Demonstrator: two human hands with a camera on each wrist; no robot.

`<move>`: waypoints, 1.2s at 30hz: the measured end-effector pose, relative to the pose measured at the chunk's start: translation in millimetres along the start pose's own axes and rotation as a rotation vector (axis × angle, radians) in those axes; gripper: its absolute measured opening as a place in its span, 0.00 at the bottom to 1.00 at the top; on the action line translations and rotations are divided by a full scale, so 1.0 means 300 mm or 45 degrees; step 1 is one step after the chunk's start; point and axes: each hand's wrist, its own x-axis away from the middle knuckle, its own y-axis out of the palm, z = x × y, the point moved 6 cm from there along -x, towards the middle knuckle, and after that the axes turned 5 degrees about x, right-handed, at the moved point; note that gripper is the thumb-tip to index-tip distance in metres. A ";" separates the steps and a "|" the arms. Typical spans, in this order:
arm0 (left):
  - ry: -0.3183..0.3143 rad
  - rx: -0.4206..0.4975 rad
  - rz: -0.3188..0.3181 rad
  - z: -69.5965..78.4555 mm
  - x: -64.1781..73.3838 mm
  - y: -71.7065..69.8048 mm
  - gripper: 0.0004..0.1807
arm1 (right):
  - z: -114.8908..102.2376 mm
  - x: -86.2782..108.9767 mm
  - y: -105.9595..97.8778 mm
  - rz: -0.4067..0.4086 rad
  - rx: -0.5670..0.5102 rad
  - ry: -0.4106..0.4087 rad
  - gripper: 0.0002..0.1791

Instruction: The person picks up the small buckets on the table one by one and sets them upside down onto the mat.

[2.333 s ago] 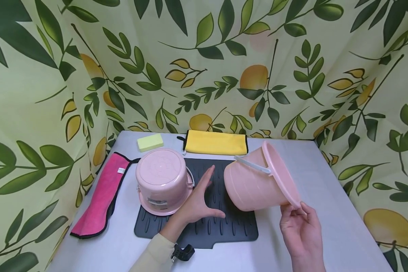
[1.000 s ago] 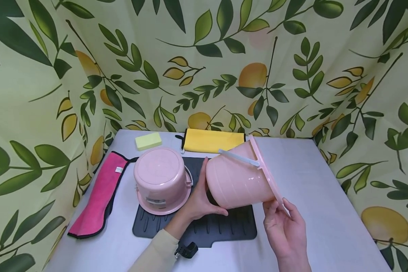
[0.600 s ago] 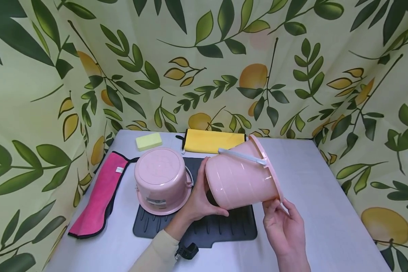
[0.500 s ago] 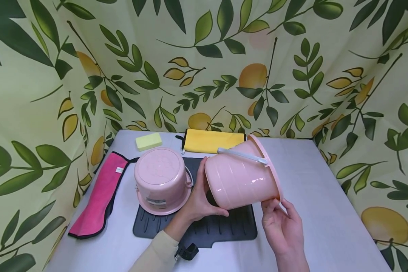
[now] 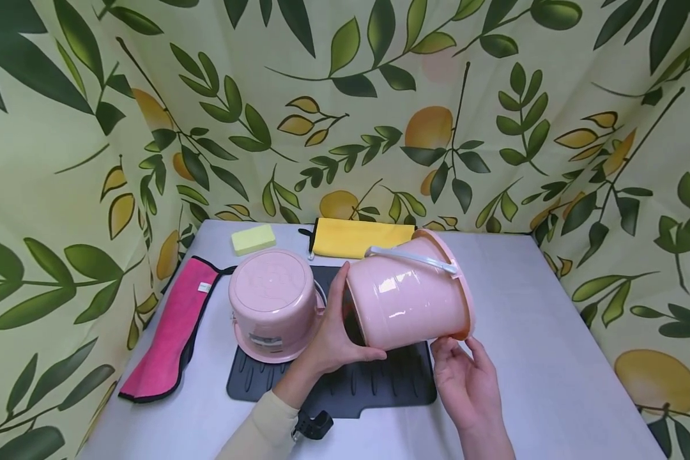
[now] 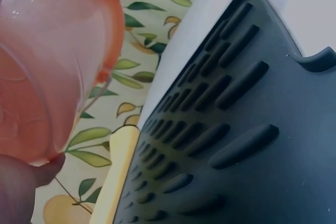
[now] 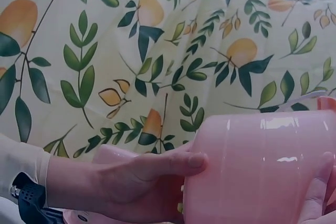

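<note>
A pink bucket (image 5: 408,300) with a pale handle (image 5: 414,257) is held on its side above the dark mat, base to the left and mouth to the right. My left hand (image 5: 336,335) grips its base, fingers up along the far edge and thumb along the near edge. My right hand (image 5: 466,380) holds the lower rim in its fingertips. In the left wrist view, the ridged mat (image 6: 294,145) lies beside the raised bucket (image 6: 58,56). The right wrist view has the left thumb on the bucket wall (image 7: 247,171).
A second pink bucket (image 5: 273,300) stands upside down on the mat's left part. Left of it lies a pink cloth (image 5: 175,338). At the back are a pale yellow sponge (image 5: 253,239) and a folded yellow cloth (image 5: 362,238). Leaf-patterned fabric (image 5: 322,96) surrounds the table.
The held bucket has moved left, and my left hand has come onto its base. Since then it has turned nearer to level, its rim swinging round, while my right hand shifted left.
</note>
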 end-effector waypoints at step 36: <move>0.123 -0.720 0.019 0.166 -0.039 -0.048 0.78 | 0.068 -0.039 -0.098 0.115 0.298 0.199 0.21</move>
